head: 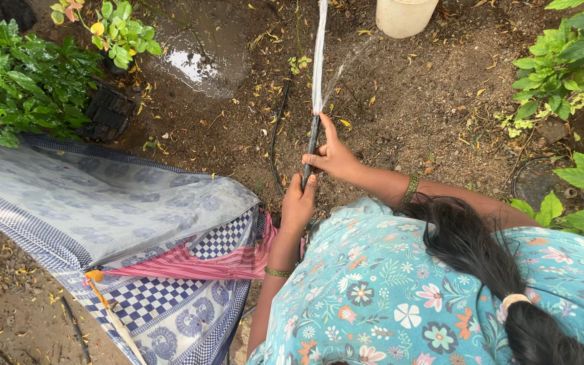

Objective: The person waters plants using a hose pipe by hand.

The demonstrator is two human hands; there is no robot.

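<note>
Head view showed wet garden soil (407, 101), then a thin black hose (311, 145) spraying water forward; it looked light, bendy, slick. Right hand (332, 159) pinched near the nozzle, left hand (297, 206) wrapped below, both grips closed on it

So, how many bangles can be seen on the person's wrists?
2. One green bangle is on the left wrist, below the left hand holding the black hose. One bangle is on the right wrist, behind the right hand. Others may be hidden.
</note>
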